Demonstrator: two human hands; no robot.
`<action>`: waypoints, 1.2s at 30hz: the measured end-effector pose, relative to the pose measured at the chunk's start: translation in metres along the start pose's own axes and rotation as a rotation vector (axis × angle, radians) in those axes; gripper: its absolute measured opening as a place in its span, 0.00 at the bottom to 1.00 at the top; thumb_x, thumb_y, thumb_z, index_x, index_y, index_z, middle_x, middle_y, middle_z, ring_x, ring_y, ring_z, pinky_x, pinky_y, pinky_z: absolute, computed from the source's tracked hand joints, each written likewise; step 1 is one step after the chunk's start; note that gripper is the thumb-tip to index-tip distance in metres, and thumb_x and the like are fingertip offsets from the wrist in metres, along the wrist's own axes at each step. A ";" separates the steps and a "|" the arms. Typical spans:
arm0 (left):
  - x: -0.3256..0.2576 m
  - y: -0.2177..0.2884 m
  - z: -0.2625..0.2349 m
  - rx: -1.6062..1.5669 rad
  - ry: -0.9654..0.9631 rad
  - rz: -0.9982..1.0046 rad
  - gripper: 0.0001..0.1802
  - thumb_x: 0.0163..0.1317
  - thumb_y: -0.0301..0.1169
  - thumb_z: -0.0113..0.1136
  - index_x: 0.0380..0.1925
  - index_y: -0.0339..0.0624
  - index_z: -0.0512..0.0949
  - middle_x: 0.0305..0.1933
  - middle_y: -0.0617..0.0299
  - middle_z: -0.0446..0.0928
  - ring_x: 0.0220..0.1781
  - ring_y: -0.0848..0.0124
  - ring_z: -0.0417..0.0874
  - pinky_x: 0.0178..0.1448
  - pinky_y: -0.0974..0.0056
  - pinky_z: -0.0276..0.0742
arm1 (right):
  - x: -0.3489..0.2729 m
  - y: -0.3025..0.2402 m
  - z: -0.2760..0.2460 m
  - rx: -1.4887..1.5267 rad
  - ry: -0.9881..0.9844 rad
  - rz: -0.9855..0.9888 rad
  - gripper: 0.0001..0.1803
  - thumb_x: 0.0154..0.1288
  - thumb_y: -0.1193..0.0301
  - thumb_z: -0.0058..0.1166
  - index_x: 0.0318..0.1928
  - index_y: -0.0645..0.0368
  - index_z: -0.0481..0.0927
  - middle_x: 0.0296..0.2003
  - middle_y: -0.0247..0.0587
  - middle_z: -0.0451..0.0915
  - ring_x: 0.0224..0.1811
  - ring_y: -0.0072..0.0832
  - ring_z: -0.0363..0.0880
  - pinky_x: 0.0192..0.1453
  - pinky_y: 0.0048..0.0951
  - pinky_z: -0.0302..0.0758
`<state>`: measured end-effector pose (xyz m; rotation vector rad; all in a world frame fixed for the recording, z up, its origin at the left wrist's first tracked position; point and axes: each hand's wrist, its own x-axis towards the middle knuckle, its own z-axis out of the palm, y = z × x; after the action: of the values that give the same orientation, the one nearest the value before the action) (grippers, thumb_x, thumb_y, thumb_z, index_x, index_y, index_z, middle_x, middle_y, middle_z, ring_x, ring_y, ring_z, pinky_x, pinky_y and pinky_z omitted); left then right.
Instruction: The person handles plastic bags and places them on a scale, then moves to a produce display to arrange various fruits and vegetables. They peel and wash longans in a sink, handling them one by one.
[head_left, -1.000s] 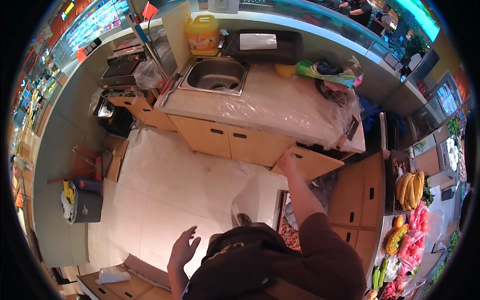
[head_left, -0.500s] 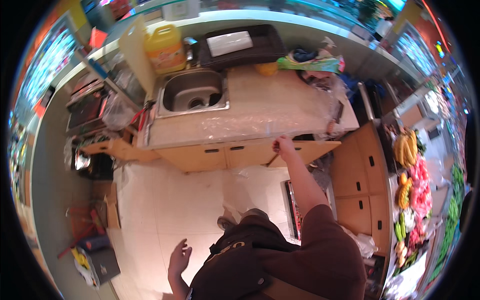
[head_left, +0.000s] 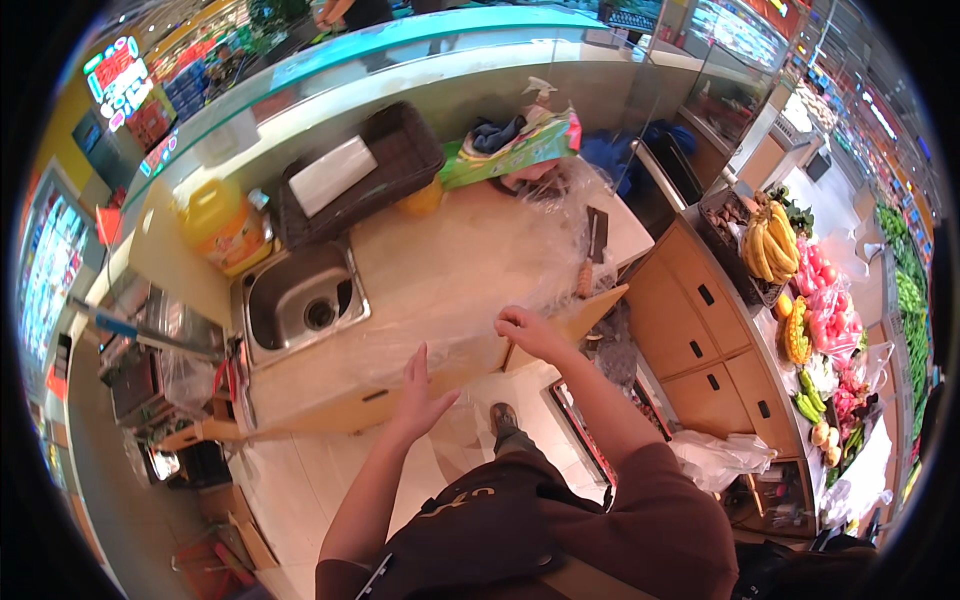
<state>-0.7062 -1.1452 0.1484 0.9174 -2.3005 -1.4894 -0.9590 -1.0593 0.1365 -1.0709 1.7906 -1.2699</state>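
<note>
My left hand [head_left: 424,396] hovers before the counter's front edge, fingers stretched out and thumb apart, holding nothing. My right hand [head_left: 526,331] is at the same edge further right, fingers curled in; whatever they may hold is hidden. Close by it, a wooden cabinet door [head_left: 585,318] stands ajar under the worktop [head_left: 430,250]. Clear plastic film [head_left: 455,340] lies along the front of the worktop near both hands. To the right rests a cleaver [head_left: 597,232] with a wooden handle, beside crumpled clear plastic.
At the left is a steel sink [head_left: 255,305], with a yellow jug [head_left: 220,225] behind it. A dark crate [head_left: 420,150] carrying a white sheet stands at the back, beside a green bag [head_left: 540,145]. Right are wooden cabinets [head_left: 665,295] and bananas [head_left: 770,245]; a shallow frame [head_left: 580,425] lies on the floor.
My left hand has risen from beside my body to the counter front. My right hand has shifted from the door's top edge to its left. The view has turned and moved nearer the counter.
</note>
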 end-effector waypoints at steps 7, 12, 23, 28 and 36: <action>0.151 -0.009 0.078 0.363 0.019 0.218 0.58 0.45 0.39 0.72 0.69 0.40 0.42 0.71 0.37 0.41 0.72 0.45 0.47 0.71 0.53 0.56 | 0.041 0.117 -0.114 -0.719 0.869 0.151 0.28 0.57 0.65 0.56 0.58 0.59 0.67 0.43 0.57 0.74 0.44 0.50 0.74 0.50 0.43 0.71; 0.262 0.067 0.135 0.395 -0.063 0.236 0.61 0.43 0.45 0.73 0.69 0.42 0.41 0.71 0.35 0.39 0.71 0.42 0.50 0.70 0.52 0.56 | 0.048 0.138 -0.128 -0.248 0.481 0.445 0.43 0.53 0.69 0.55 0.68 0.55 0.48 0.45 0.57 0.74 0.43 0.48 0.76 0.47 0.38 0.73; 0.361 0.041 0.221 0.428 0.077 0.006 0.22 0.51 0.30 0.58 0.49 0.44 0.71 0.52 0.46 0.70 0.53 0.48 0.72 0.55 0.54 0.70 | 0.005 0.146 -0.205 0.208 0.590 0.209 0.37 0.55 0.76 0.48 0.67 0.57 0.55 0.52 0.45 0.72 0.51 0.29 0.73 0.57 0.26 0.68; 0.329 0.028 0.166 0.432 0.160 0.015 0.07 0.52 0.27 0.52 0.32 0.37 0.73 0.31 0.48 0.75 0.36 0.52 0.78 0.39 0.55 0.72 | 0.023 0.175 -0.260 0.008 0.588 0.234 0.34 0.57 0.74 0.49 0.66 0.52 0.56 0.51 0.52 0.74 0.52 0.43 0.76 0.54 0.35 0.71; 0.261 -0.024 0.088 0.272 0.322 -0.035 0.03 0.52 0.23 0.49 0.28 0.35 0.69 0.22 0.54 0.68 0.24 0.65 0.69 0.31 0.64 0.66 | 0.078 0.145 -0.263 -0.588 0.853 -0.016 0.24 0.55 0.75 0.52 0.55 0.57 0.70 0.47 0.50 0.70 0.51 0.47 0.68 0.52 0.42 0.69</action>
<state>-0.9440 -1.2512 0.0554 1.1762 -2.2834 -0.9664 -1.2560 -1.0002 0.0684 -0.8758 2.9348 -1.3502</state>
